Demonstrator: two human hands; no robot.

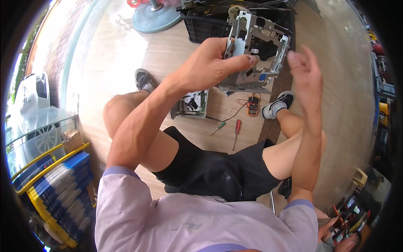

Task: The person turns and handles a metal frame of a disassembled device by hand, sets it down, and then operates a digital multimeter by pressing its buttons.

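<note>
"At one o'clock, what's there?"
"I see a metal chassis [240, 44], the left hand [206, 65] pinching its nine-o'clock side; just beside its three-o'clock side, the right hand [306, 73], thumb and fingers spread."

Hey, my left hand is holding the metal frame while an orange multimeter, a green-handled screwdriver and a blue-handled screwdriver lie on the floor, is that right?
Not quite: the head view shows a red-handled screwdriver, not a blue-handled one. Your left hand does hold the metal frame, and the orange multimeter and green-handled screwdriver do lie on the floor.
</note>
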